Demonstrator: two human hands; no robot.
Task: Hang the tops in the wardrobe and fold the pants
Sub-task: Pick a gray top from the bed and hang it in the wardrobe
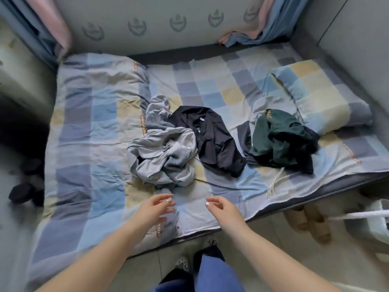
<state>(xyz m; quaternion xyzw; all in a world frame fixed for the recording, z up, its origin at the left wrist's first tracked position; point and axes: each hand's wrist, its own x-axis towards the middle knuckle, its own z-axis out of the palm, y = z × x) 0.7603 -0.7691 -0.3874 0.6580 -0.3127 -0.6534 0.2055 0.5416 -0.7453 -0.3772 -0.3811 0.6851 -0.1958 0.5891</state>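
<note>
Three crumpled garments lie in a row on the checked bed sheet [221, 87]. A grey garment [162, 148] is bunched in the middle. Against its right side lies a black top [212, 135] with its neck label showing. Further right sits a dark green garment [277, 135] with a pale drawstring [273, 182] trailing toward the bed's near edge. My left hand [155, 207] hovers just short of the grey garment with relaxed fingers and holds nothing. My right hand [221, 207] hovers beside it, also relaxed, holding nothing. No wardrobe is in sight.
A folded checked quilt [90, 127] covers the bed's left part and a matching pillow [320, 95] lies at the right. Slippers [309, 224] stand on the floor under the bed's right edge, beside a white bag [376, 218]. Dark shoes [23, 192] sit at the left.
</note>
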